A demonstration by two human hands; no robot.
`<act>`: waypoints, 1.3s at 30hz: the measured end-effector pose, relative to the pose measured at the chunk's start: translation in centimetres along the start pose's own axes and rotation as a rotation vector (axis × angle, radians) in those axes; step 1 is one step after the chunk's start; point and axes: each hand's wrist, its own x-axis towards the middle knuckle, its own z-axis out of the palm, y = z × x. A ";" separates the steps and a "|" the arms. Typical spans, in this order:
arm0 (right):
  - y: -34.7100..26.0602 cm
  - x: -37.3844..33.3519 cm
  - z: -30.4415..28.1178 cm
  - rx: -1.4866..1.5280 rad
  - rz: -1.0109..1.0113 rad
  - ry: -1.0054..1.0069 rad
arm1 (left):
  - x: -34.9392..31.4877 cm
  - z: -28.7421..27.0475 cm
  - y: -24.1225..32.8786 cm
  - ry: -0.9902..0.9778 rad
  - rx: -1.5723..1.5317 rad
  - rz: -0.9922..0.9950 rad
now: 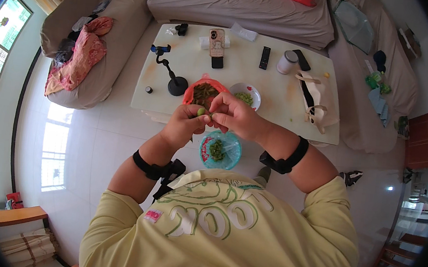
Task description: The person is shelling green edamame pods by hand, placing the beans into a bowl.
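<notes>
My left hand (185, 123) and my right hand (236, 117) meet at the near edge of the table, fingertips almost touching. Between them is a small green bean pod (201, 111), pinched by both hands and partly covered by the fingers. Just beyond my hands lies an open red plastic bag (188, 96) of brownish-green pods. To its right stands a white bowl (256, 94) with light green shelled beans in it. Below my hands, on the floor, a teal bin (232, 159) with a clear liner holds green pod scraps.
The pale table (149, 106) also carries a black phone stand (178, 86), a phone in a patterned case (216, 44), a remote (265, 58), a lidded canister (286, 63) and a cream bag (322, 95). Covered sofas (237, 11) surround its far sides.
</notes>
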 end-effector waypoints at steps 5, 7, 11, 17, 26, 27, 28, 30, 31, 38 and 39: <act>0.1 0.3 -0.3 0.278 0.147 0.023 | -0.1 0.0 0.5 0.071 0.071 0.010; 0.1 0.3 -0.2 0.319 0.151 0.019 | -0.2 0.2 0.6 0.065 0.137 0.028; -0.8 0.5 0.1 0.302 0.153 0.003 | -0.2 0.5 1.0 0.083 0.151 0.057; -1.2 0.7 -0.1 0.073 0.135 -0.117 | 0.0 1.1 1.3 0.061 0.078 0.031; -0.4 0.8 -1.2 0.375 0.200 -0.096 | 0.5 -0.2 0.9 0.005 -0.001 -0.021; -0.2 0.8 -1.3 0.376 0.200 -0.094 | 0.7 -0.4 0.7 -0.012 -0.058 -0.016; 0.0 0.9 -1.4 0.358 0.216 -0.087 | 0.7 -0.5 0.6 -0.029 -0.115 -0.010; 0.0 0.9 -1.5 0.342 0.236 -0.078 | 0.7 -0.4 0.5 0.006 -0.073 -0.026; -0.2 0.9 -1.6 0.239 0.243 -0.082 | 0.6 -0.2 0.5 0.042 -0.031 -0.041; 2.6 0.9 -1.9 -0.034 0.137 0.025 | 1.1 1.0 0.3 0.119 0.409 -0.039; 3.0 1.0 -2.0 -0.034 0.138 0.024 | 1.2 0.9 0.2 0.112 0.477 -0.035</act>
